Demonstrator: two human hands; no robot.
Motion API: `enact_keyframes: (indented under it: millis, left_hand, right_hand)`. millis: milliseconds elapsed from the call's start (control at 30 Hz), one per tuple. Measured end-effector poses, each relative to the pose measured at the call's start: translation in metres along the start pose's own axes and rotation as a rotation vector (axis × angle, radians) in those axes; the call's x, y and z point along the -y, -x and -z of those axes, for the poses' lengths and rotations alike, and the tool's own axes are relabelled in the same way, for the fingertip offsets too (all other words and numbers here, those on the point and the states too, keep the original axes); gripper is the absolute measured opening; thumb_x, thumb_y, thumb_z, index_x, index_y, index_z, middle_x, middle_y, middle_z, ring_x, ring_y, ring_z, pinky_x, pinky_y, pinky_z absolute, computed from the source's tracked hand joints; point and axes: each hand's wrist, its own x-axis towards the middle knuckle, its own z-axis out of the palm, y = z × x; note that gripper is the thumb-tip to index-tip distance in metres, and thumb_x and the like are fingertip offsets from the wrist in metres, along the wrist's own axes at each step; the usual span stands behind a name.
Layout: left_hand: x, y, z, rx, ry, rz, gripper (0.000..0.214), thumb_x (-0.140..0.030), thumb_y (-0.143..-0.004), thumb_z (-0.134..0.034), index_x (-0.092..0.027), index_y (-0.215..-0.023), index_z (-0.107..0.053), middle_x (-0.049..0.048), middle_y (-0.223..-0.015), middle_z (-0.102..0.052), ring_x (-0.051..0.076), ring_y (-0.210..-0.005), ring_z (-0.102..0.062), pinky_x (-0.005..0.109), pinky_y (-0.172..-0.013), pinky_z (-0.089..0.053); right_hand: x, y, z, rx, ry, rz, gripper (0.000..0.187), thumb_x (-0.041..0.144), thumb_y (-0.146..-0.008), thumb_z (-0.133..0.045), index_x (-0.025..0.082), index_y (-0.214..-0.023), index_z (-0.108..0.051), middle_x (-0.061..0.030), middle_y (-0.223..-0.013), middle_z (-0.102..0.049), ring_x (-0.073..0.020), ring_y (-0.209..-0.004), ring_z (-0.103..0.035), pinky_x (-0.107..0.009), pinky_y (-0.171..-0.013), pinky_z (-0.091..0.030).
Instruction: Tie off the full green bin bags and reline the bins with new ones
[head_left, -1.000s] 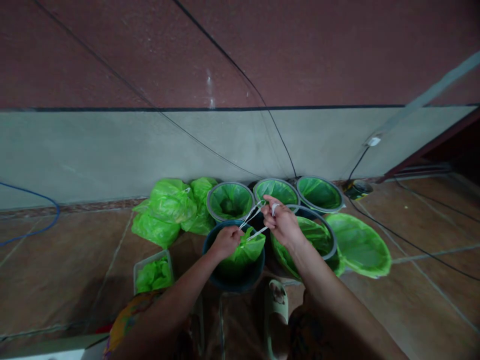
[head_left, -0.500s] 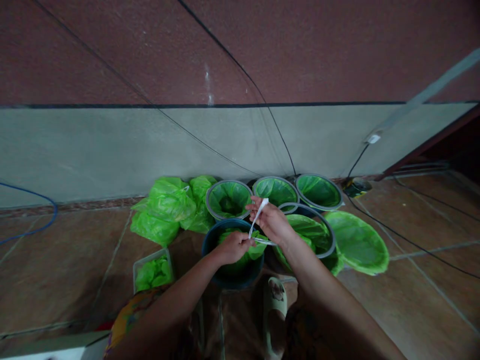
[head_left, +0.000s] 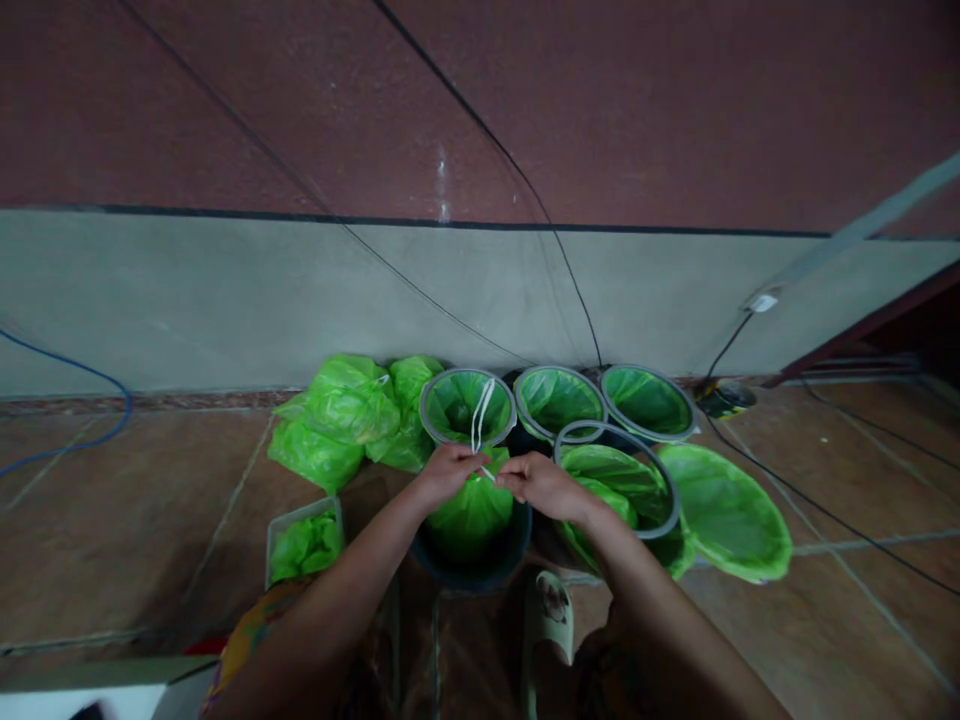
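Note:
A green plastic bag (head_left: 471,520) rises from the dark blue bin (head_left: 466,578) in front of me, its top gathered together. My left hand (head_left: 452,474) is closed at the gathered neck, holding the white drawstring (head_left: 481,410), whose loop stands up above the fingers. My right hand (head_left: 545,484) pinches another stretch of this string just to the right. The string runs short between both hands. My fingers partly hide the neck of the bag.
Several bins with green liners and grey rims, including one bin (head_left: 651,402), line the wall. A loose grey ring (head_left: 669,490) lies over another lined bin. Filled green bags (head_left: 349,400) and a small container (head_left: 337,512) are at left. A black cable (head_left: 825,528) crosses the floor.
Both hands have moved down to the bag's neck. The drawstring now forms an upright loop above my left hand, and the bag's top is drawn up and gathered.

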Motion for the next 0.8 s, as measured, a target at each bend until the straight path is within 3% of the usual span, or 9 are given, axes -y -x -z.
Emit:
enact_keyframes:
  millis: [100, 200, 267, 367, 500, 667, 800]
  left_hand:
    - [-0.004, 0.002, 0.008, 0.106, -0.132, -0.108, 0.029, -0.038, -0.08, -0.06, -0.014, -0.067, -0.07, -0.0038, -0.055, -0.054, 0.011, -0.056, -0.047, 0.024, -0.061, -0.038]
    - [-0.017, 0.008, 0.013, 0.159, -0.365, -0.254, 0.019, -0.029, -0.083, -0.058, -0.017, -0.077, -0.071, -0.0036, -0.062, -0.062, 0.014, -0.064, -0.057, 0.033, -0.083, -0.045]
    - [-0.026, 0.013, 0.014, 0.14, -0.509, -0.354, 0.014, -0.022, -0.084, -0.057, -0.02, -0.086, -0.07, -0.0038, -0.07, -0.068, 0.016, -0.073, -0.062, 0.044, -0.103, -0.037]
    - [-0.035, 0.018, 0.013, 0.127, -0.636, -0.502, 0.016, -0.017, -0.087, -0.053, -0.023, -0.094, -0.066, -0.0035, -0.082, -0.074, 0.016, -0.082, -0.066, 0.051, -0.115, -0.023]
    - [-0.033, 0.02, 0.015, 0.038, -0.792, -0.677, 0.021, -0.012, -0.089, -0.05, -0.023, -0.097, -0.066, -0.0012, -0.087, -0.075, 0.016, -0.083, -0.068, 0.051, -0.117, -0.021]
    - [-0.024, 0.021, 0.014, -0.17, -0.809, -0.853, 0.021, -0.011, -0.091, -0.049, -0.021, -0.091, -0.067, 0.0006, -0.091, -0.074, 0.015, -0.084, -0.067, 0.044, -0.112, -0.031]
    - [-0.025, 0.021, 0.011, -0.244, -0.714, -0.858, 0.02, -0.017, -0.095, -0.049, -0.022, -0.096, -0.068, 0.0015, -0.095, -0.072, 0.014, -0.088, -0.065, 0.038, -0.101, -0.041]
  right_hand:
    - [-0.006, -0.001, 0.003, 0.021, -0.021, 0.014, 0.026, 0.037, -0.082, -0.055, 0.018, -0.067, -0.065, 0.003, -0.056, -0.053, -0.012, -0.055, -0.045, -0.026, -0.056, -0.033]
    - [-0.008, -0.008, 0.003, -0.196, -0.117, 0.103, 0.024, 0.037, -0.083, -0.055, 0.019, -0.07, -0.066, 0.001, -0.063, -0.059, -0.0144, -0.062, -0.051, -0.028, -0.063, -0.039]
    - [-0.005, -0.013, 0.0, -0.319, -0.249, 0.174, 0.02, 0.037, -0.081, -0.057, 0.02, -0.076, -0.067, -0.0014, -0.072, -0.065, -0.017, -0.071, -0.056, -0.031, -0.073, -0.044]
    - [0.0, -0.02, -0.01, -0.258, -0.438, 0.268, 0.017, 0.038, -0.077, -0.062, 0.022, -0.077, -0.067, -0.003, -0.078, -0.068, -0.0181, -0.076, -0.057, -0.034, -0.079, -0.046]
    - [0.006, -0.02, -0.019, -0.096, -0.592, 0.232, 0.02, 0.039, -0.071, -0.071, 0.021, -0.076, -0.065, -0.0018, -0.078, -0.067, -0.0164, -0.073, -0.056, -0.031, -0.074, -0.045]
    - [0.014, -0.012, -0.015, -0.04, -0.69, 0.086, 0.028, 0.039, -0.07, -0.074, 0.018, -0.087, -0.069, 0.001, -0.077, -0.065, -0.0113, -0.068, -0.052, -0.025, -0.067, -0.04]
    - [0.017, -0.01, -0.012, -0.062, -0.656, 0.017, 0.023, 0.037, -0.071, -0.072, 0.017, -0.083, -0.071, 0.0055, -0.061, -0.056, -0.0078, -0.055, -0.038, -0.024, -0.058, -0.031]
